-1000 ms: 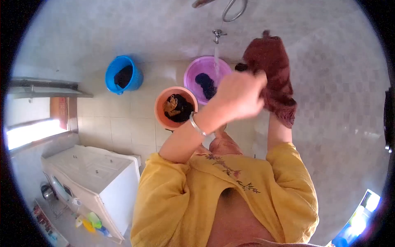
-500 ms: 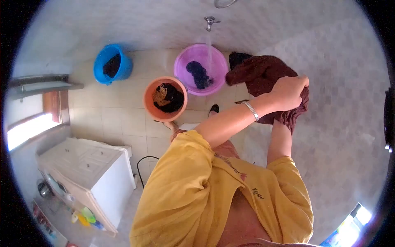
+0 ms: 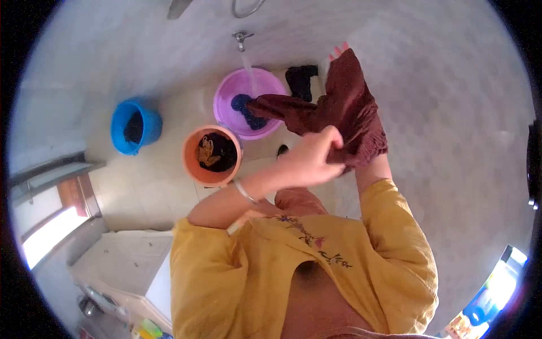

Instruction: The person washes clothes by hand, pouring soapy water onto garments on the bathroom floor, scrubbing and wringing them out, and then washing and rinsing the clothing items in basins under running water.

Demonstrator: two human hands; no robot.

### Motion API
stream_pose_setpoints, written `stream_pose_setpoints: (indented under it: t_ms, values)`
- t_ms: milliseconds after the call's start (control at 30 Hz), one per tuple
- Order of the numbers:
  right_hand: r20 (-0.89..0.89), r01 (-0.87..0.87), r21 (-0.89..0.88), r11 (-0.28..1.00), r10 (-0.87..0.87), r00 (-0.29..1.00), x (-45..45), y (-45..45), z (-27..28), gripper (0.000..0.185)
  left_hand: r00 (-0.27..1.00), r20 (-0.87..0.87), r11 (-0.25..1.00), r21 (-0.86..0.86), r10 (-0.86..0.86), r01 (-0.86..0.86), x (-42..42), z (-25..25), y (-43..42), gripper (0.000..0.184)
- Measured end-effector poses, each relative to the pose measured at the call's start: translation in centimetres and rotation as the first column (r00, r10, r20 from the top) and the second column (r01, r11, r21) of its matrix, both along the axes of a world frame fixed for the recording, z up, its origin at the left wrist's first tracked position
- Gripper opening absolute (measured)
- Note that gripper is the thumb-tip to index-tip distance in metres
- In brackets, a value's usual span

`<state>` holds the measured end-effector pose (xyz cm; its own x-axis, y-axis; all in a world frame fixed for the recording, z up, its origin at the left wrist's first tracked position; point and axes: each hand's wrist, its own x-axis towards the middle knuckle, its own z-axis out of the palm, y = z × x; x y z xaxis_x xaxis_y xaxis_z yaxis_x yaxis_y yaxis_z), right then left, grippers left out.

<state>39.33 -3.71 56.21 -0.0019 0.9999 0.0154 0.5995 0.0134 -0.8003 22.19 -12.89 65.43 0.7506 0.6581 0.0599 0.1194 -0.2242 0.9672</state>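
Observation:
Maroon trousers with a gathered waistband are pulled over my right forearm. My right hand is inside one leg; only its fingertips poke out at the top opening, stretched and apart. The other leg hangs leftward over the purple tub. My left hand, with a bangle on its wrist, is closed on the trousers' waistband edge. In the tub, dark wet cloth lies under water running from the tap.
An orange bucket holding dark and tan cloth stands by the tub. Further left is a blue bucket with dark cloth inside. A dark cloth hangs beside the wall. At lower left stands a white cabinet-like unit.
My right arm has pushed up through the trouser leg, and its fingertips now show. My left hand has moved left and down along with the waistband. The camera view has shifted.

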Motion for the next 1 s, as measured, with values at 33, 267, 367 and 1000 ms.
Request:
stream_pose_setpoints:
  t_ms: [33,267,367,1000]
  values:
    - [-0.006,-0.001,-0.022,1.000,0.001,1.000,0.6,0.6,-0.6,0.043,0.993,-0.086,0.995,0.043,-0.081,0.085,-0.8,0.0,1.7,0.026]
    - [0.080,0.001,0.028,1.000,-0.004,0.997,-4.5,-4.9,7.0,0.041,0.952,0.072,0.946,-0.161,0.297,-0.282,0.1,-3.7,12.9,0.041]
    - [0.085,-0.081,-0.019,0.997,0.082,0.993,-3.7,-5.8,7.5,0.041,0.931,0.101,0.880,-0.375,0.351,-0.292,0.4,-3.3,14.0,0.043]
    - [0.188,0.545,-0.394,0.740,-0.515,0.836,25.5,-23.6,12.7,0.035,0.623,0.258,0.564,-0.742,0.738,-0.362,-13.0,0.6,19.4,0.022]
